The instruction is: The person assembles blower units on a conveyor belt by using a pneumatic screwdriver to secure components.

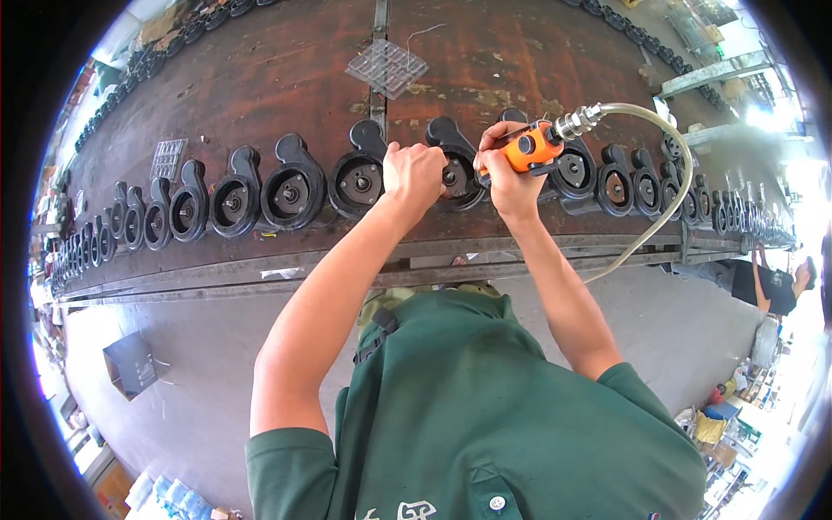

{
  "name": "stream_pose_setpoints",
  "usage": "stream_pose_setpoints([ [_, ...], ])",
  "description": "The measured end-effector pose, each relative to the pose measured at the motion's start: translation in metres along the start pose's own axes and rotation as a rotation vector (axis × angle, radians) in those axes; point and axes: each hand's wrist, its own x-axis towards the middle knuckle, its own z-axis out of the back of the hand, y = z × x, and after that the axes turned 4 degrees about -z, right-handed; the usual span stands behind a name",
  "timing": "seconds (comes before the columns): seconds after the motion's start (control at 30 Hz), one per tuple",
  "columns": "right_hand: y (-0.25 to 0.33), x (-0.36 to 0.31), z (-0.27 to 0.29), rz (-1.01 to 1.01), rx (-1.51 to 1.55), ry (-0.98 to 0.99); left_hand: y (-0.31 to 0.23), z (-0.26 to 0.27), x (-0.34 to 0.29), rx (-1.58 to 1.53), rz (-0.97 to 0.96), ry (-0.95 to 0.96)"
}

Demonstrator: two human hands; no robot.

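My right hand [513, 178] is wrapped round an orange air tool [530, 149], whose back end joins a metal fitting and a pale hose. Its working tip is hidden by the hand. Just left of it, a black round housing [461, 192] with a raised spout-like neck lies on the table, its open face up and a metal plate inside. My left hand [414, 178] is closed at that housing's left side, fingers curled toward its middle; what they hold, if anything, is hidden. Another such housing [357, 184] sits left of my left hand.
Several more black housings [293, 192] line the near edge of the worn brown table [286, 78]. A clear plastic tray [387, 68] lies farther back. The pale hose [691, 173] loops down on the right. A box [130, 366] stands on the floor; another person [767, 286] is far right.
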Motion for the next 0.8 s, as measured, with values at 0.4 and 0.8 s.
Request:
stream_pose_setpoints([
  [0.4,-0.0095,-0.0007,0.0033,0.0,0.033,-0.043,0.0013,-0.0019,0.0001,0.001,-0.006,-0.021],
  [0.8,-0.0083,0.001,0.0027,0.0,0.032,-0.03,-0.0005,0.0028,-0.0007,-0.006,0.012,0.014],
])
